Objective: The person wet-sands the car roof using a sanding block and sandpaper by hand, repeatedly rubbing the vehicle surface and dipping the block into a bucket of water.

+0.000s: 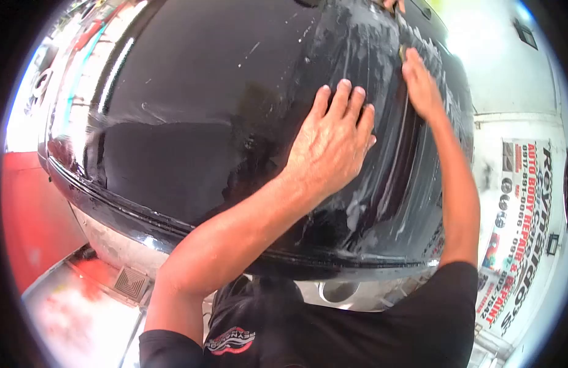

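My left hand (pixel 330 138) lies palm down on a glossy black car panel (pixel 173 80), its fingers stretched out and slightly spread. Farther up and to the right, my right hand (pixel 422 89) presses on the same panel with its fingers together. A small yellowish edge shows at its fingertips; the rest of that thing is hidden under the hand. Whitish, wet streaks (pixel 364 67) run along the panel around both hands.
Other fingers (pixel 394 5) appear at the top edge, cut off by the frame. A printed repair-shop banner (pixel 514 227) hangs on the right wall. At lower left are a red surface (pixel 35 214) and a floor drain grate (pixel 132 283).
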Action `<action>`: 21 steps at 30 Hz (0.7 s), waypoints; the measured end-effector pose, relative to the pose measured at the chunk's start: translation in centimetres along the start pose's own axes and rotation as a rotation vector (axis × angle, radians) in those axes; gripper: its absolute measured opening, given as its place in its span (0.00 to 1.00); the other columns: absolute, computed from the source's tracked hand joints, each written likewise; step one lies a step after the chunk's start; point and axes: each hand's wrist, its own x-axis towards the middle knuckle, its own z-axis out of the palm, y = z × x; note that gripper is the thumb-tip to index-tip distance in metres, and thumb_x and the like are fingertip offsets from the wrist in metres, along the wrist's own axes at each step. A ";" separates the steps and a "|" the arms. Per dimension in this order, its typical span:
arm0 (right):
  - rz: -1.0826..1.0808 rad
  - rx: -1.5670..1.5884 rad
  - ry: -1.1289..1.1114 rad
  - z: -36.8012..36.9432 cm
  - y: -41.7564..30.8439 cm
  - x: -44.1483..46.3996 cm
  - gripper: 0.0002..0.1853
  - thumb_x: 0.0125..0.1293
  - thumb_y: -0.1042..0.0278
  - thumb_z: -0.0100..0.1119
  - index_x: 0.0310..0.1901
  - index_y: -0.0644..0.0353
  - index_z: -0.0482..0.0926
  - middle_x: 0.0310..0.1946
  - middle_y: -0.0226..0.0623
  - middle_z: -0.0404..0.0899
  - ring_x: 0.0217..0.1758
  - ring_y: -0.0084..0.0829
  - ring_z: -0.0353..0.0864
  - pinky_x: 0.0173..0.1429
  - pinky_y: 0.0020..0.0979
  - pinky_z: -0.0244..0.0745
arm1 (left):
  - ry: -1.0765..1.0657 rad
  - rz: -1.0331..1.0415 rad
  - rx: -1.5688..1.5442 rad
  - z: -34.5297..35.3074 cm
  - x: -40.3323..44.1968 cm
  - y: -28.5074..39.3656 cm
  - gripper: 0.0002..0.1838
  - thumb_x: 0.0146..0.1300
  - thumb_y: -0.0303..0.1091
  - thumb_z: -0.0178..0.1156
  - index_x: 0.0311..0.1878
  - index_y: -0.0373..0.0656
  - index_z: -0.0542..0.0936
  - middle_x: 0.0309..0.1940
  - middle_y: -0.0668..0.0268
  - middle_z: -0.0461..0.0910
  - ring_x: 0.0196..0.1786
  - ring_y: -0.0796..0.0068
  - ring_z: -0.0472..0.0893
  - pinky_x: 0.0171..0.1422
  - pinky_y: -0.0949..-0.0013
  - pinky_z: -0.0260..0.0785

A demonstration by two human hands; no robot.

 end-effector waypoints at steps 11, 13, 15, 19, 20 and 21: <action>-0.080 -0.047 -0.005 -2.8 -10.7 -19.5 0.33 0.79 0.59 0.49 0.80 0.64 0.59 0.81 0.56 0.57 0.85 0.53 0.55 0.87 0.49 0.48 | -0.018 0.024 0.024 -0.5 -0.1 0.3 0.24 0.75 0.43 0.58 0.68 0.41 0.77 0.73 0.51 0.72 0.79 0.50 0.66 0.82 0.45 0.56; -0.056 0.095 -0.124 -3.5 -13.0 -30.5 0.36 0.78 0.56 0.51 0.81 0.63 0.57 0.83 0.55 0.51 0.87 0.56 0.49 0.88 0.53 0.43 | -0.049 0.042 0.013 -0.6 -0.1 0.8 0.25 0.75 0.47 0.59 0.70 0.46 0.77 0.74 0.55 0.72 0.80 0.52 0.64 0.83 0.45 0.55; -0.014 0.036 -0.198 -4.5 -12.5 -33.5 0.37 0.78 0.56 0.51 0.82 0.61 0.54 0.84 0.53 0.48 0.88 0.55 0.46 0.88 0.53 0.41 | -0.049 0.102 -0.045 -0.7 -0.4 1.2 0.26 0.75 0.49 0.59 0.71 0.49 0.77 0.75 0.58 0.71 0.81 0.54 0.64 0.83 0.45 0.55; 0.061 -0.009 -0.094 -4.3 -4.8 -22.8 0.34 0.82 0.56 0.44 0.83 0.60 0.53 0.85 0.50 0.46 0.89 0.50 0.43 0.88 0.52 0.38 | -0.159 0.149 -0.044 -0.6 -0.7 1.3 0.27 0.74 0.51 0.59 0.71 0.52 0.78 0.76 0.63 0.72 0.82 0.57 0.63 0.84 0.44 0.53; 0.091 0.002 -0.053 -3.6 -0.9 -18.1 0.32 0.84 0.54 0.42 0.82 0.61 0.56 0.85 0.50 0.48 0.89 0.46 0.44 0.88 0.49 0.37 | -0.183 0.143 -0.045 -0.8 -0.5 1.3 0.27 0.74 0.51 0.59 0.72 0.52 0.78 0.76 0.62 0.71 0.82 0.57 0.62 0.85 0.45 0.52; 0.128 0.003 -0.004 -2.6 3.6 -12.9 0.33 0.83 0.50 0.41 0.81 0.62 0.59 0.83 0.52 0.53 0.87 0.46 0.50 0.88 0.46 0.43 | -0.197 0.141 -0.060 -0.6 -0.6 1.1 0.27 0.74 0.51 0.59 0.72 0.52 0.77 0.76 0.62 0.71 0.82 0.58 0.62 0.85 0.45 0.52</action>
